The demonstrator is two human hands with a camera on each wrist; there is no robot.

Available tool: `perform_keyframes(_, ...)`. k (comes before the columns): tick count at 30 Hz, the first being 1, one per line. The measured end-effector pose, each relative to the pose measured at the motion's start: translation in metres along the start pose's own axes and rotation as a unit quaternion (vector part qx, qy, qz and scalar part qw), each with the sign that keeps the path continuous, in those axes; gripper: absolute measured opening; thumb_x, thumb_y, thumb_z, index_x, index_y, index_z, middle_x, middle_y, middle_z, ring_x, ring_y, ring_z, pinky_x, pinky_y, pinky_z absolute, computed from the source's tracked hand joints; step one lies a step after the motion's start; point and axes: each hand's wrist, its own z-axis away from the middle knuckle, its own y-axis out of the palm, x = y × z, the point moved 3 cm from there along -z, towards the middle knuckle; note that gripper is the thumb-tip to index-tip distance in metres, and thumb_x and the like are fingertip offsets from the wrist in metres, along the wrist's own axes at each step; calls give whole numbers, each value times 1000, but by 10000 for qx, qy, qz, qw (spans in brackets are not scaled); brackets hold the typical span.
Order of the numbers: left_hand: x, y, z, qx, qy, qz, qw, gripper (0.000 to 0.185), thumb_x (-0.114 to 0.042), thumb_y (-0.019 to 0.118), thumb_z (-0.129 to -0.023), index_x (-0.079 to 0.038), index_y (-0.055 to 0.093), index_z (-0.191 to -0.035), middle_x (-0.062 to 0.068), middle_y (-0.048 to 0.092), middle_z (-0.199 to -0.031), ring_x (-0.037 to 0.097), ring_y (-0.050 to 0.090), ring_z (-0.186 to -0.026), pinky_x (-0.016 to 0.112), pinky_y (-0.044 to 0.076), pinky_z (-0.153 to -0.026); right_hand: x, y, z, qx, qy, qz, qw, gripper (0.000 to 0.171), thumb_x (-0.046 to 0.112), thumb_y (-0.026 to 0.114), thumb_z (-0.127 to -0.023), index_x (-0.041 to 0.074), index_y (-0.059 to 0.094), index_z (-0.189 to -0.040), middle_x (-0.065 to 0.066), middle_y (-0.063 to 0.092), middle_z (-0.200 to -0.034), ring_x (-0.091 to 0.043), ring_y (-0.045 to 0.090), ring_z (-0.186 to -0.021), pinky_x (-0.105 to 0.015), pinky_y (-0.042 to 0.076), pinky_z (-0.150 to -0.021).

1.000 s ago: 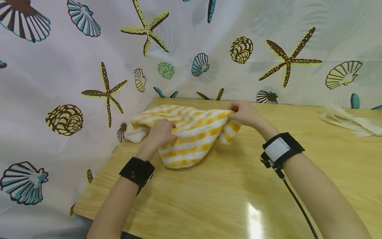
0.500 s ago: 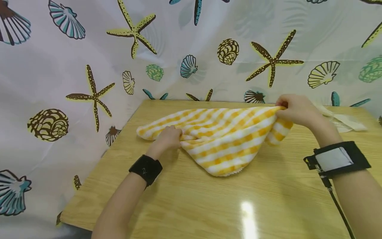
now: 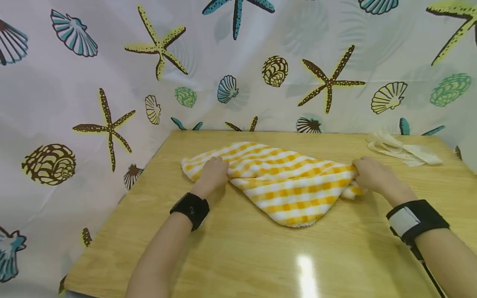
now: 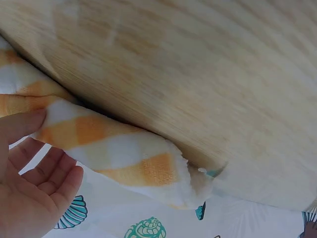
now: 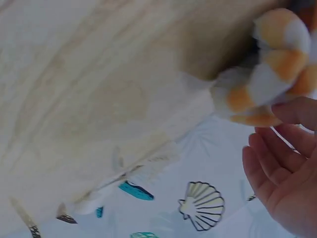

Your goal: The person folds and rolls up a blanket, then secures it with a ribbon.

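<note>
A yellow-and-white checked towel [image 3: 290, 186] with a fuzzy white edge lies rumpled across the middle of the wooden table. My left hand [image 3: 214, 174] pinches a fold near its left end; in the left wrist view the thumb [image 4: 25, 124] presses the cloth against the fingers, and the towel's corner [image 4: 143, 158] extends beyond them. At the right end my right hand [image 3: 372, 176] grips a corner. A rolled bit of towel [image 5: 277, 64] shows past the thumb in the right wrist view. Folds hide the middle of its underside.
Pale translucent ribbon-like strips [image 3: 404, 151] lie at the table's back right. A white curtain [image 3: 261, 41] printed with shells and starfish hangs behind and to the left. The wooden table [image 3: 223, 256] has its left edge near the curtain; a cable runs from my right wrist strap [image 3: 417, 221].
My right hand has moved right, stretching the towel sideways, then down toward the table. My left hand has shifted slightly right in view and now grasps a fold. The head view has turned right.
</note>
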Motion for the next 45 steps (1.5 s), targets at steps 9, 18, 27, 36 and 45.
perform_keyframes(9,-48,-18,31,-671,1325,229,9886,2,-4,60,-85,-4,59,-87,8,50,-77,22,48,-71,30,41,-65,83,-16,30,-624,-1746,-316,9822,25,3,70,-77,-1,65,-101,-13,61,-98,-32,57,-92,-42,48,-72)
perform_keyframes(18,-108,-13,56,561,2096,415,9753,16,-16,65,-84,-8,60,-97,3,52,-86,17,52,-81,25,41,-68,80,37,37,-430,-1968,-138,9794,24,-2,67,-72,1,67,-96,-8,60,-96,-27,58,-89,-36,50,-70)
perform_keyframes(27,-100,5,35,-579,1951,-10,9791,3,-10,61,-83,-8,63,-82,5,55,-77,18,51,-70,26,42,-63,71,24,35,-445,-1504,-818,9842,14,-1,62,-76,12,60,-79,4,53,-77,-12,45,-68,-27,38,-56)
perform_keyframes(36,-84,-13,25,-528,1535,874,9829,20,-9,58,-88,-14,52,-70,-2,45,-65,10,43,-58,23,33,-52,76,-46,36,-477,-1431,-1305,9799,12,-2,60,-75,8,57,-80,3,48,-72,-14,40,-64,-31,33,-58)
perform_keyframes(45,-53,-93,22,-1113,1307,1872,9672,7,-6,56,-86,-7,63,-84,2,54,-71,15,46,-62,28,38,-61,83,-83,44,-295,-1506,-1388,9784,11,-2,62,-77,8,59,-82,3,48,-70,-12,42,-62,-28,36,-56)
